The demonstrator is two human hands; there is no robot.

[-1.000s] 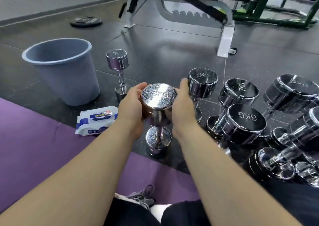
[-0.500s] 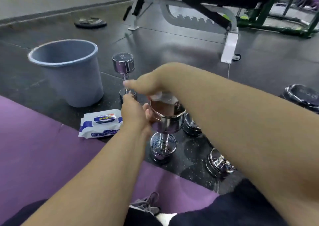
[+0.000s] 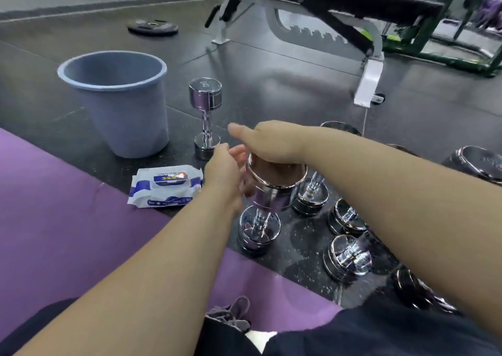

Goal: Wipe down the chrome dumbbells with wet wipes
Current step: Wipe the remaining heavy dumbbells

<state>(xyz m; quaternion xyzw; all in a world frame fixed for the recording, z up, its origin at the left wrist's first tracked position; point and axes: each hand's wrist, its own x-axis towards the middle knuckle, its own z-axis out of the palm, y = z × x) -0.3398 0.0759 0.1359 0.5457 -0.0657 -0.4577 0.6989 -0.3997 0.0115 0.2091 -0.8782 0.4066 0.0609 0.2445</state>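
Observation:
A chrome dumbbell (image 3: 274,192) stands upright on the black floor in front of me. My right hand (image 3: 271,143) lies palm down across its top head, fingers stretched out to the left past the rim. My left hand (image 3: 222,171) touches the left side of that head with relaxed fingers. Neither hand shows a wipe. A white and blue pack of wet wipes (image 3: 165,187) lies shut on the floor to the left of my left wrist. A smaller chrome dumbbell (image 3: 205,97) stands upright behind it.
A grey-blue bucket (image 3: 114,105) stands at the left. Several more chrome dumbbells (image 3: 347,258) stand on the right, partly hidden by my right arm. A purple mat (image 3: 54,233) lies under me. A weight bench (image 3: 339,5) and a weight plate (image 3: 152,27) are farther back.
My right hand left the side of the dumbbell's head and swung over onto its top. The left hand stayed at the left side. The view shifted left.

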